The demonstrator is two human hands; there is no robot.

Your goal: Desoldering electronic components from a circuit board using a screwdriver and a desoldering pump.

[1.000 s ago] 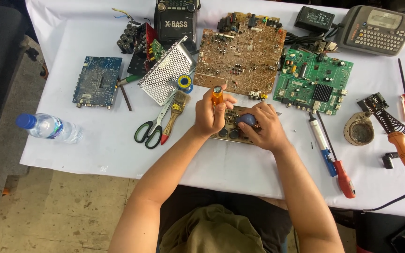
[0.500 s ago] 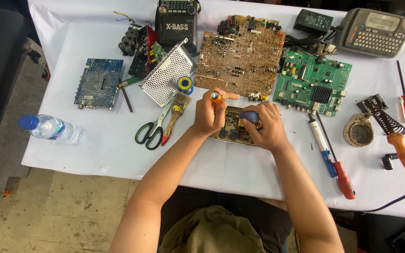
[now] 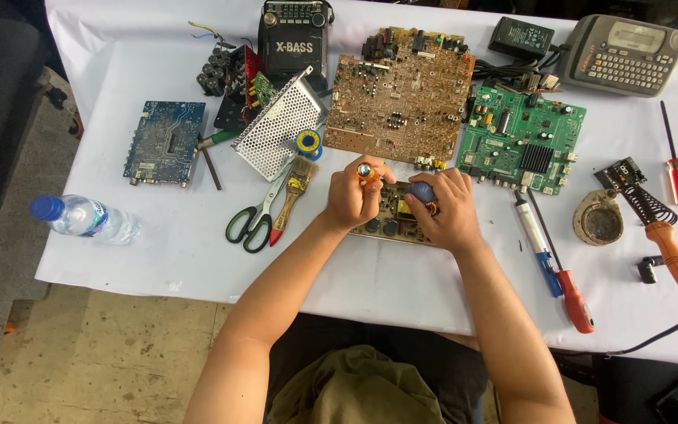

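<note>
A small brown circuit board (image 3: 390,222) lies at the middle of the desk (image 3: 402,279), near its front edge, largely covered by both hands. The left hand (image 3: 352,198) is closed around a small tool with an orange, shiny tip (image 3: 366,170), held upright over the board. The right hand (image 3: 442,208) is curled around a round blue object (image 3: 421,191) pressed to the board; what it is cannot be made out.

Just left lie green-handled scissors (image 3: 256,220) and a paintbrush (image 3: 293,196); beyond them, a perforated metal cover (image 3: 278,124) and a blue board (image 3: 165,141). A plastic bottle with a blue cap (image 3: 84,219) lies near the left edge. Farther off sit a large brown board (image 3: 398,98), a black radio (image 3: 295,38) and a green board (image 3: 521,139). To the right are a blue-and-white tool (image 3: 534,243), a red-handled screwdriver (image 3: 570,286), a round tin (image 3: 599,217), an orange-handled soldering iron (image 3: 665,239) and, at the far right, a grey keypad device (image 3: 620,53). The iron's cord runs off the desk.
</note>
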